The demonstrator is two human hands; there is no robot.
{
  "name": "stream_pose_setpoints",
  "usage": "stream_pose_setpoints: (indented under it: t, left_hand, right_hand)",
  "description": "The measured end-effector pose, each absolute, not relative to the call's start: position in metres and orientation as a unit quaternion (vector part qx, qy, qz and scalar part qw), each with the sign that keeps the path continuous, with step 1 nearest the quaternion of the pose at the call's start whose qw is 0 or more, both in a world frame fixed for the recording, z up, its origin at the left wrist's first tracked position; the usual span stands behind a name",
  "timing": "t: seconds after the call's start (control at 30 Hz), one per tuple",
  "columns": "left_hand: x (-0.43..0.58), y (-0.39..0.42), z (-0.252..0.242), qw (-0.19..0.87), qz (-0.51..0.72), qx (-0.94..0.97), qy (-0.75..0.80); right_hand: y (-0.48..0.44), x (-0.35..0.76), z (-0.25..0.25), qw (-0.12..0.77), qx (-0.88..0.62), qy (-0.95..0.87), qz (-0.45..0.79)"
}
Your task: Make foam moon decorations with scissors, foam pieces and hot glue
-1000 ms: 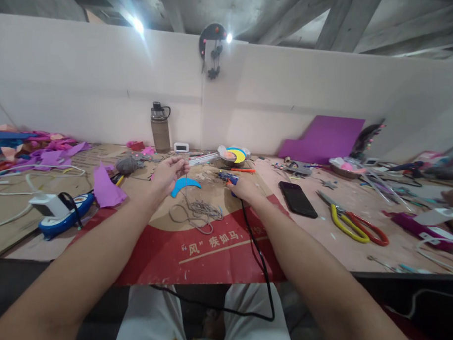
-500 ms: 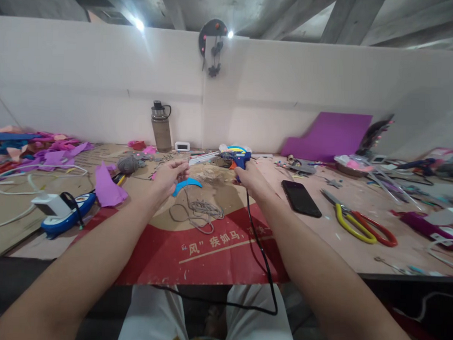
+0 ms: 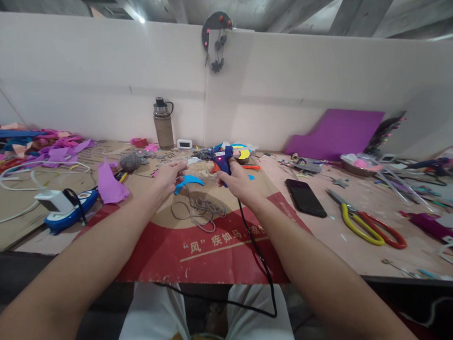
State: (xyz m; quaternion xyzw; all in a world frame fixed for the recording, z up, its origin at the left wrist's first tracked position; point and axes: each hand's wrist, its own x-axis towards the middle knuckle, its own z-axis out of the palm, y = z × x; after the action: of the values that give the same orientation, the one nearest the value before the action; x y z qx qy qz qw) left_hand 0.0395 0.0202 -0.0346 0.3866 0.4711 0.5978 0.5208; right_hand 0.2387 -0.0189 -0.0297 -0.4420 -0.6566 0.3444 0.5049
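My right hand (image 3: 236, 179) is wrapped round the handle of a blue glue gun (image 3: 222, 155) with an orange trigger, its nozzle pointing left and a black cord hanging down. My left hand (image 3: 171, 176) pinches a curved blue felt piece (image 3: 189, 182) at its left end. Below the felt, a loose tangle of grey cord (image 3: 205, 209) lies on the red and tan cardboard (image 3: 208, 258); a strand runs up toward the blue piece.
A bottle (image 3: 163, 125) stands at the back, left of centre. On the right lie a black phone (image 3: 305, 197) and scissors (image 3: 358, 219). A power strip (image 3: 71, 214), grey yarn ball (image 3: 130, 161) and purple felt (image 3: 110, 183) are at left.
The glue gun has turned from pointing away to lying sideways, nozzle left, and has moved left toward my left hand. My left hand has barely moved; the view has shifted slightly.
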Motion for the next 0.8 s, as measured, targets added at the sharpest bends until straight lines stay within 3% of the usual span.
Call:
stream_pose_setpoints:
  t: [0.27,0.43,0.5,0.6,0.7,0.8]
  left_hand:
    - [0.035,0.026,-0.039,0.51,0.596,0.404,0.47]
    - [0.04,0.023,-0.042,0.538,0.556,0.447,0.448]
    - [0.044,0.019,-0.04,0.543,0.546,0.454,0.449]
    - [0.05,0.012,-0.036,0.55,0.548,0.453,0.438]
    - [0.056,0.007,-0.032,0.579,0.546,0.45,0.405]
    - [0.062,0.002,-0.031,0.606,0.543,0.448,0.369]
  right_hand:
    - [-0.009,0.245,-0.037,0.499,-0.516,-0.579,0.387]
    - [0.002,0.261,-0.045,0.429,-0.609,-0.553,0.373]
    - [0.005,0.269,-0.048,0.355,-0.662,-0.596,0.285]
    - [0.005,0.28,-0.048,0.265,-0.697,-0.663,0.055]
    - [0.001,0.277,-0.044,0.316,-0.662,-0.678,-0.034]
    - [-0.003,0.255,-0.039,0.46,-0.553,-0.687,0.103]
